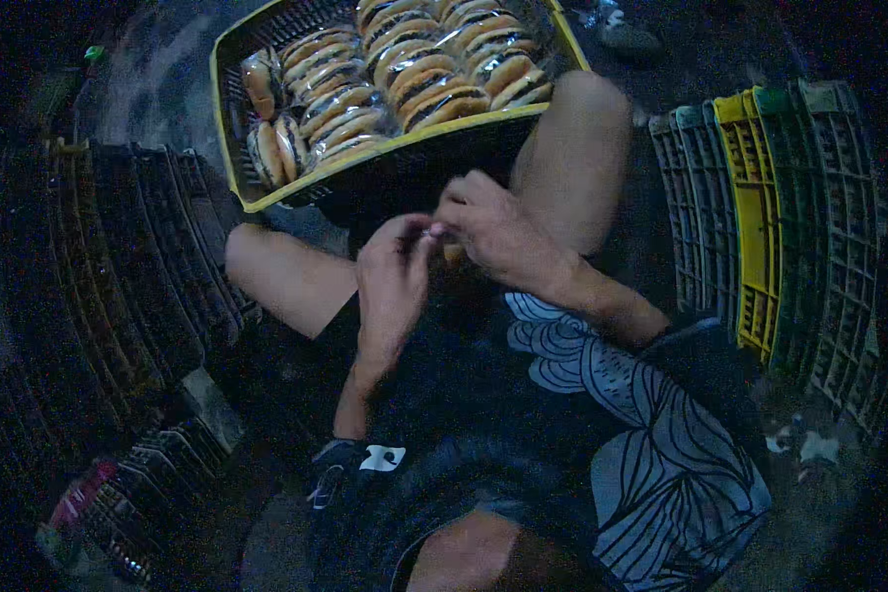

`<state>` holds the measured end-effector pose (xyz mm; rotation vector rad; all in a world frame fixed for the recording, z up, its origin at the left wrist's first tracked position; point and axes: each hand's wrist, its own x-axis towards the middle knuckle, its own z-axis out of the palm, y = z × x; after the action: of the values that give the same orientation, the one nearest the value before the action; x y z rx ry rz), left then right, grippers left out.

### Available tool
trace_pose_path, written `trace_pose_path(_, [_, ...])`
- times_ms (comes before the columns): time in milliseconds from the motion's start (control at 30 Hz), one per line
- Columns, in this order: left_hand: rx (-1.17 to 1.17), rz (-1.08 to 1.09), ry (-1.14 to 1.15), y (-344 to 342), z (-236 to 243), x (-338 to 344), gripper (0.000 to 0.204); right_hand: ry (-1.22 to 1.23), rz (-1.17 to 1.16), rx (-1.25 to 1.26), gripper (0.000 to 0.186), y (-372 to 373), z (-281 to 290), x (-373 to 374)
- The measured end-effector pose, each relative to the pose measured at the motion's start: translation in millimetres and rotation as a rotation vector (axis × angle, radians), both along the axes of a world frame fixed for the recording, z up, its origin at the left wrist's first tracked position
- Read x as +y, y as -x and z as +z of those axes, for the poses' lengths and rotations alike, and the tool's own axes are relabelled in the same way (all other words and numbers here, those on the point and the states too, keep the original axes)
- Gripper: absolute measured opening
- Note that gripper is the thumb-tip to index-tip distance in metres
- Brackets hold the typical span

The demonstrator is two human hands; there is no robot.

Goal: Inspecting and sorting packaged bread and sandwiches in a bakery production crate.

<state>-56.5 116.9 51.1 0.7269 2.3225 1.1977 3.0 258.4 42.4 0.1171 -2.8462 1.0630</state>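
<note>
My left hand [393, 268] and my right hand [498, 229] meet in front of my lap, between my bare knees. The fingertips of both are pinched together and almost touch. Something tiny and pale may be between them, but it is too dim and small to name. A small tan patch shows just under my right hand; I cannot tell what it is. Beyond my hands stands a black crate with a yellow rim [390, 156]. It holds rows of round buns with a dark filling [429, 87], in clear plastic wrap. A few wrapped buns [274, 150] lie apart on its left side.
Stacked crates, green, grey and one yellow [748, 202], rise close on my right. Dark crates [118, 247] stand along my left. A reddish item [81, 495] sits at the lower left. Clear plastic and a dark rounded thing [629, 37] lie past the crate's right corner.
</note>
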Motion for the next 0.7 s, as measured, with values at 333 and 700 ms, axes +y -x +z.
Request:
trace_pose_path(333, [-1.021, -0.028, -0.327, -2.9, -93.0, -5.2, 0.010, -0.376, -0.045, -0.076, 0.030, -44.6, -20.3, -10.5])
trace_pose_path(700, [0.055, 0.172, -0.675, -56.4, -43.3, 86.2, 0.038, 0.456, -0.665, 0.374, 0.058, -55.9, -22.2, 33.2])
